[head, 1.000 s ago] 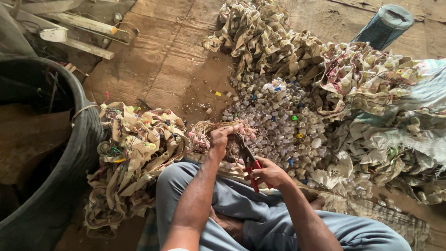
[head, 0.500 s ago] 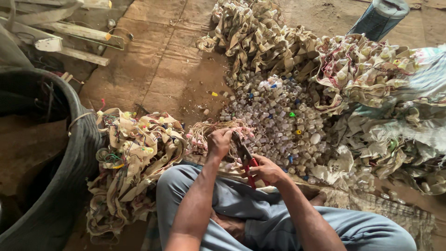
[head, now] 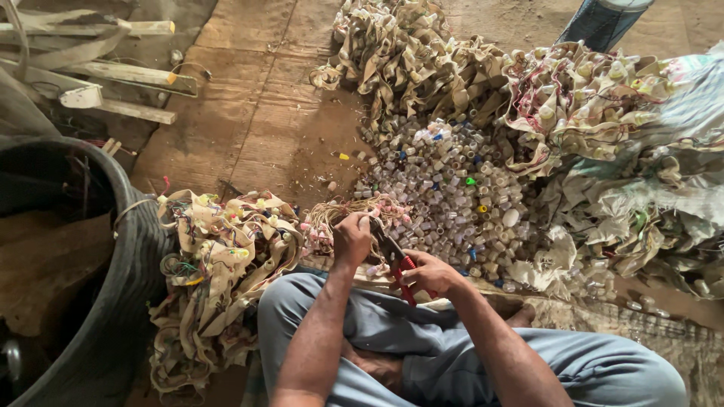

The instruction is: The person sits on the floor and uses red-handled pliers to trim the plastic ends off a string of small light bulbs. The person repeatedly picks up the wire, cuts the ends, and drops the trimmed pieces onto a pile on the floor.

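A small capped piece is pinched in the closed left hand (head: 352, 240) over the lap, just beside the pile of clear caps (head: 452, 200), so that it can be met by the red-handled cutters (head: 398, 262) gripped in the closed right hand (head: 428, 273).

I sit cross-legged on the board floor (head: 264, 113). The heap of small caps (head: 452, 188) lies just ahead of my hands, with tangled strips (head: 407, 60) behind it and more to its right. Another strip pile (head: 219, 264) lies by my left knee, against the big tub (head: 90, 249). Wooden slats (head: 113, 75) lie beyond the tub.
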